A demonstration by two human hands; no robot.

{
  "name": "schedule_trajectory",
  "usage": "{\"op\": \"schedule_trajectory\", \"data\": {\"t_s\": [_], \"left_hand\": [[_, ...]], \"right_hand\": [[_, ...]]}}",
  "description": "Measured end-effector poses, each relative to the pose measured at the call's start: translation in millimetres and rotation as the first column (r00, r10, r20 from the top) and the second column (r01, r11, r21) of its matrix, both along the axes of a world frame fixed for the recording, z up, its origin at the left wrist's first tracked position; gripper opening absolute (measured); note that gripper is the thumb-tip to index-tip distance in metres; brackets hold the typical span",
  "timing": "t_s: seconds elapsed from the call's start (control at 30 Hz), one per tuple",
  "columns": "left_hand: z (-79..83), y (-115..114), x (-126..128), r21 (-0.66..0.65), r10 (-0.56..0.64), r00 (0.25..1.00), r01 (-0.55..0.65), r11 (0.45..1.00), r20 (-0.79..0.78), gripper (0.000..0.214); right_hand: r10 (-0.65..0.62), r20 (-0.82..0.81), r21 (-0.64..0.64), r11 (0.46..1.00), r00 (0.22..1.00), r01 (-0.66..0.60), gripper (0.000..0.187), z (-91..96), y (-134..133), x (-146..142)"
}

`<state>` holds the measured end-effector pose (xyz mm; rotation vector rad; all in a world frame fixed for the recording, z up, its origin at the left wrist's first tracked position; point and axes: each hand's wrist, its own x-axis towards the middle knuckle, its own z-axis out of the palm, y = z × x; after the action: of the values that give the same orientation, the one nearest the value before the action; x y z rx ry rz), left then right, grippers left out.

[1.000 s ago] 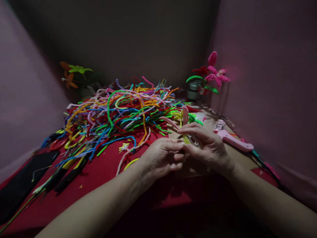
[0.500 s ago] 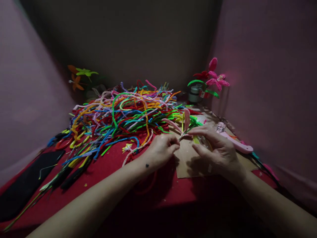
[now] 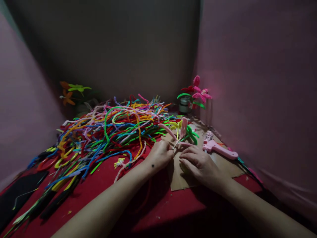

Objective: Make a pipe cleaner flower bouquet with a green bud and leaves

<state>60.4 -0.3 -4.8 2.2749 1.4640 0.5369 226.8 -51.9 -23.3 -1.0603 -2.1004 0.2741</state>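
My left hand (image 3: 160,156) is closed in a pinch on the base of a small pink pipe-cleaner flower piece (image 3: 182,129) with looped petals, held over a brown cardboard sheet (image 3: 223,165). My right hand (image 3: 198,164) lies palm down on the cardboard just right of it, fingers curled, with something yellow-green partly hidden under them. A large heap of coloured pipe cleaners (image 3: 111,129) lies to the left of both hands on the red cloth (image 3: 153,208).
A pink glue gun (image 3: 219,148) lies on the cardboard at the right. A jar with finished pink and red flowers (image 3: 192,96) stands at the back corner. Orange and green flowers (image 3: 71,91) sit at the back left. Black strips (image 3: 22,190) lie at the left.
My hands have moved apart and down onto the cardboard. The left hand now holds the pink flower piece alone, and the right hand has flattened onto the sheet. The camera view tilted downward.
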Motion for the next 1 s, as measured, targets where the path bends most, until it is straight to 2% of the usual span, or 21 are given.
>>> {"op": "schedule_trajectory", "data": {"t_s": [0.1,0.17,0.27,0.33,0.43,0.6,0.67,0.73,0.8,0.83,0.9,1.0], "left_hand": [[3.9,-4.6,-3.1,-0.034,0.044,0.977,-0.037,0.999,0.208,0.015],[5.4,-11.4,-2.3,0.012,0.021,0.942,-0.026,1.000,0.334,0.012],[7.2,-24.1,2.3,0.072,-0.069,0.883,0.040,0.997,0.465,0.011],[8.2,-31.0,5.0,0.125,-0.114,0.863,0.060,0.990,0.492,0.012],[8.8,-34.9,4.6,0.199,-0.133,0.858,0.037,0.979,0.495,0.010],[7.0,-29.1,-4.4,0.104,-0.097,0.831,0.047,0.993,0.548,0.011],[5.3,-26.4,-7.6,0.223,-0.134,0.864,0.026,0.974,0.485,0.012],[3.2,-24.1,-9.9,0.415,-0.189,0.901,0.011,0.910,0.391,0.014],[1.7,-21.7,-12.4,0.544,-0.206,0.930,0.007,0.839,0.305,0.015],[2.0,-20.6,-14.0,0.573,-0.196,0.941,0.002,0.819,0.276,0.015],[6.0,-19.0,-18.3,0.577,-0.148,0.951,-0.037,0.816,0.270,0.012],[19.7,-18.8,-27.4,0.501,-0.084,0.903,-0.154,0.851,0.421,0.005]], "right_hand": [[-0.060,-0.152,-0.162,0.986,0.987,0.035,0.020,5.0,-0.6,-0.4],[-0.125,-0.299,-0.292,0.956,0.946,0.035,0.016,8.3,0.8,-2.3],[-0.180,-0.571,-0.460,0.878,0.801,-0.131,0.021,16.6,3.0,-7.7],[-0.199,-0.673,-0.486,0.845,0.712,-0.223,0.021,23.4,4.2,-12.4],[-0.233,-0.711,-0.462,0.866,0.663,-0.192,0.019,30.8,6.9,-19.3],[-0.238,-0.710,-0.422,0.897,0.663,-0.130,0.014,35.1,14.3,-28.8],[-0.242,-0.683,-0.414,0.906,0.689,-0.092,0.011,36.6,17.0,-32.3],[-0.231,-0.637,-0.401,0.914,0.735,-0.059,0.010,38.4,20.0,-35.9],[-0.209,-0.595,-0.378,0.925,0.776,-0.041,0.012,40.3,24.7,-39.4],[-0.191,-0.582,-0.362,0.931,0.791,-0.042,0.013,41.3,27.8,-41.0],[-0.146,-0.572,-0.320,0.946,0.807,-0.056,0.013,43.1,35.0,-43.6],[-0.124,-0.511,-0.296,0.955,0.851,-0.038,0.015,43.5,45.8,-46.5]]}}
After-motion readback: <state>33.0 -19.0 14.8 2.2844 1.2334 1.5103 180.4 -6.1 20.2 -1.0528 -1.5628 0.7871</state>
